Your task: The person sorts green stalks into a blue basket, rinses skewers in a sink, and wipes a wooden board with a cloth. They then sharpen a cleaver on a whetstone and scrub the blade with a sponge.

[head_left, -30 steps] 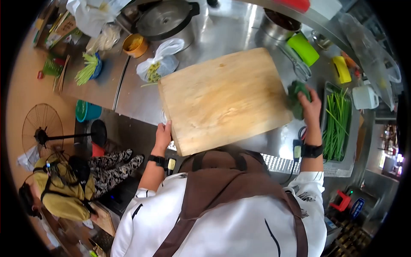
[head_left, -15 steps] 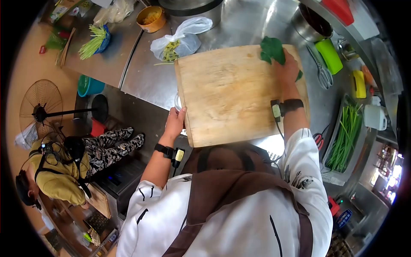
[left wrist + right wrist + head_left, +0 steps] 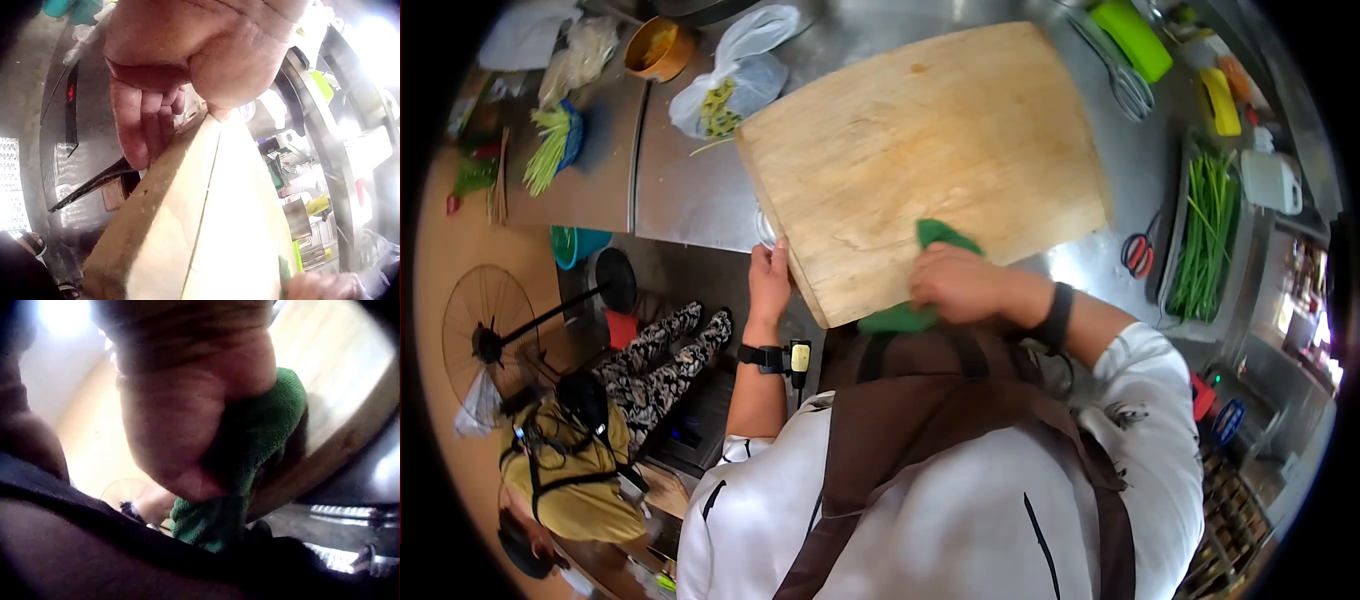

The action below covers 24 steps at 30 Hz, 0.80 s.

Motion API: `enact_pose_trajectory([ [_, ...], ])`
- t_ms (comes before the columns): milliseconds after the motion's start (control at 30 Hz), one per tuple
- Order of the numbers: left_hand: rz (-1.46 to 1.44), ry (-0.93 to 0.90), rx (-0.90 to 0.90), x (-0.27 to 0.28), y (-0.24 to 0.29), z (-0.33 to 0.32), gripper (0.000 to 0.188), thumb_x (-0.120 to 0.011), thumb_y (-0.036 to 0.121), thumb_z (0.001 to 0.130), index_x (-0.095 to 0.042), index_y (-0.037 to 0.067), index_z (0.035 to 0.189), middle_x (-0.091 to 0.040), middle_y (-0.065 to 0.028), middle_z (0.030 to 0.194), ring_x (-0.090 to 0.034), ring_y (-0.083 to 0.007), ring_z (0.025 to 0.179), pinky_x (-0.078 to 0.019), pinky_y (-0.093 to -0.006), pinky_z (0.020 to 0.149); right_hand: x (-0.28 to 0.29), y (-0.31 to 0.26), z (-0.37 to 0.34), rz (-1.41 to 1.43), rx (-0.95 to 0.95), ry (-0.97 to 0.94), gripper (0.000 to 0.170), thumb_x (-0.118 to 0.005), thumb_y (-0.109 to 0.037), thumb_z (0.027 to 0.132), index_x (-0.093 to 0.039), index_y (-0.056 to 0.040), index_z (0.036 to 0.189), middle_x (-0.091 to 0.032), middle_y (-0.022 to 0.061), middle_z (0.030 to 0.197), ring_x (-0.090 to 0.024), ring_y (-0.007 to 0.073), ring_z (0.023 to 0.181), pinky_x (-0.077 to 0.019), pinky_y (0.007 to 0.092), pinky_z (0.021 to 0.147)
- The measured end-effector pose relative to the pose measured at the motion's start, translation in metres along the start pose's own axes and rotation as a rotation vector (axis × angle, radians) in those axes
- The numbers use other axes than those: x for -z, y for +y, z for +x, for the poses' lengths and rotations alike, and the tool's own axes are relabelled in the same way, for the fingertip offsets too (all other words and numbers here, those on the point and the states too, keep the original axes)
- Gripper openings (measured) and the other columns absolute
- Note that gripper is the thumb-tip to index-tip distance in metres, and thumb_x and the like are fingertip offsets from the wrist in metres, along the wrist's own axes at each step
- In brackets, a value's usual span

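Note:
A large wooden board lies tilted at the counter's front edge. My left hand grips its left edge; in the left wrist view the left hand has its thumb at the board's top side and its fingers below. At the board's near edge, my right hand holds a green cloth, part of which hangs past the edge. The right wrist view shows the right hand curled round the green cloth, close against the board's edge.
Behind the board's left corner lies a plastic bag with greens, near an orange bowl. To the right are red-handled scissors, a tray of long green stalks and a white jug. Another person is at the lower left.
My right hand has moved with the cloth from the board's right side, across its far right corner, to the near edge. My left hand still grips the left edge; the board has turned slightly.

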<state>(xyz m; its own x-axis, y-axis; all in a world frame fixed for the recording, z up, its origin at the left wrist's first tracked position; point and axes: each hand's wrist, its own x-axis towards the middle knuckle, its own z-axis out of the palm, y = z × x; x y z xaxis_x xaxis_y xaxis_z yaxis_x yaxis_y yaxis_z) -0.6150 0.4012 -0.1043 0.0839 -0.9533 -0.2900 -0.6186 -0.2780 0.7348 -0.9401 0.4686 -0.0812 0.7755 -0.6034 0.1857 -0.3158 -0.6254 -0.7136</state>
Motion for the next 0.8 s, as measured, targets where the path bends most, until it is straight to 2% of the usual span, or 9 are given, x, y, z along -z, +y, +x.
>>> enact_pose_trajectory([
  [100, -0.019, -0.010, -0.013, 0.001, 0.003, -0.001, 0.041, -0.053, 0.036, 0.094, -0.047, -0.004, 0.085, -0.055, -0.0102, 0.073, -0.048, -0.0159, 0.067, -0.0437, -0.0326, 0.062, 0.039, 0.013, -0.073, 0.008, -0.384, 0.139, 0.021, -0.058, -0.007, 0.058, -0.069, -0.0090, 0.077, -0.065, 0.0091, 0.082, -0.060, 0.0327, 0.078, -0.0479, 0.0419, 0.068],
  [200, -0.103, -0.027, 0.036, -0.001, 0.016, -0.006, 0.036, -0.051, 0.033, 0.095, -0.046, -0.002, 0.085, -0.054, -0.0087, 0.072, -0.049, -0.0123, 0.063, -0.0431, -0.0289, 0.054, 0.074, -0.002, -0.095, 0.506, -0.778, 0.777, 0.038, -0.057, -0.006, 0.064, -0.065, -0.0071, 0.101, -0.062, 0.0152, 0.088, -0.060, 0.0307, 0.085, -0.0484, 0.0389, 0.078],
  [267, -0.111, -0.054, 0.039, -0.003, 0.026, -0.010, 0.034, -0.050, 0.032, 0.096, -0.045, 0.000, 0.086, -0.054, -0.0079, 0.070, -0.050, -0.0109, 0.057, -0.0416, -0.0265, 0.047, 0.077, -0.019, -0.066, 0.113, -0.500, 0.798, 0.048, -0.056, -0.005, 0.066, -0.059, -0.0067, 0.114, -0.060, 0.0168, 0.104, -0.058, 0.0311, 0.096, -0.0477, 0.0376, 0.081],
  [333, -0.087, -0.033, 0.021, -0.002, 0.023, -0.008, 0.034, -0.049, 0.032, 0.096, -0.044, 0.001, 0.085, -0.053, -0.0065, 0.066, -0.049, -0.0113, 0.051, -0.0409, -0.0266, 0.044, 0.042, -0.025, -0.023, 0.063, -0.298, 0.659, 0.051, -0.063, -0.009, 0.068, -0.056, -0.0069, 0.119, -0.050, 0.0153, 0.124, -0.048, 0.0331, 0.115, -0.0404, 0.0417, 0.093],
  [500, -0.040, -0.054, 0.007, 0.002, 0.013, -0.003, 0.035, -0.047, 0.034, 0.097, -0.046, 0.001, 0.088, -0.053, -0.0049, 0.065, -0.048, -0.0107, 0.049, -0.0404, -0.0251, 0.043, -0.021, 0.012, 0.012, -0.449, 0.021, 0.312, 0.055, -0.064, -0.020, 0.073, -0.053, -0.0140, 0.126, -0.039, 0.0128, 0.140, -0.037, 0.0302, 0.128, -0.0291, 0.0514, 0.103],
  [667, -0.140, -0.080, 0.079, -0.003, 0.018, -0.001, 0.036, -0.048, 0.037, 0.096, -0.045, 0.001, 0.090, -0.054, -0.0054, 0.067, -0.050, -0.0106, 0.052, -0.0417, -0.0248, 0.044, 0.051, 0.042, -0.043, -0.739, -0.449, 0.492, 0.052, -0.060, -0.021, 0.074, -0.054, -0.0130, 0.124, -0.041, 0.0114, 0.140, -0.039, 0.0296, 0.127, -0.0282, 0.0543, 0.103],
  [733, -0.170, -0.080, 0.113, -0.002, 0.026, -0.006, 0.036, -0.049, 0.037, 0.095, -0.045, 0.002, 0.090, -0.054, -0.0057, 0.068, -0.052, -0.0105, 0.054, -0.0428, -0.0251, 0.044, 0.063, 0.092, -0.080, -0.698, -0.605, 0.809, 0.040, -0.055, -0.019, 0.078, -0.055, -0.0091, 0.116, -0.046, 0.0113, 0.130, -0.045, 0.0320, 0.117, -0.0353, 0.0495, 0.096],
  [767, -0.128, -0.140, 0.136, 0.007, -0.002, 0.009, 0.039, -0.046, 0.038, 0.095, -0.046, 0.004, 0.114, -0.061, -0.0064, 0.089, -0.062, -0.0144, 0.070, -0.0500, -0.0255, 0.054, 0.078, 0.097, -0.096, -0.625, -0.822, 0.831, 0.038, -0.054, -0.018, 0.078, -0.057, -0.0106, 0.115, -0.048, 0.0123, 0.128, -0.047, 0.0327, 0.114, -0.0369, 0.0477, 0.093],
  [800, 0.021, -0.099, 0.040, 0.011, -0.039, 0.028, 0.040, -0.047, 0.038, 0.095, -0.047, 0.003, 0.114, -0.062, -0.0064, 0.089, -0.061, -0.0135, 0.072, -0.0509, -0.0266, 0.055, 0.094, 0.087, -0.114, -0.859, -0.779, 0.832, 0.035, -0.053, -0.017, 0.078, -0.059, -0.0133, 0.112, -0.048, 0.0133, 0.128, -0.047, 0.0330, 0.113, -0.0370, 0.0485, 0.093],
])
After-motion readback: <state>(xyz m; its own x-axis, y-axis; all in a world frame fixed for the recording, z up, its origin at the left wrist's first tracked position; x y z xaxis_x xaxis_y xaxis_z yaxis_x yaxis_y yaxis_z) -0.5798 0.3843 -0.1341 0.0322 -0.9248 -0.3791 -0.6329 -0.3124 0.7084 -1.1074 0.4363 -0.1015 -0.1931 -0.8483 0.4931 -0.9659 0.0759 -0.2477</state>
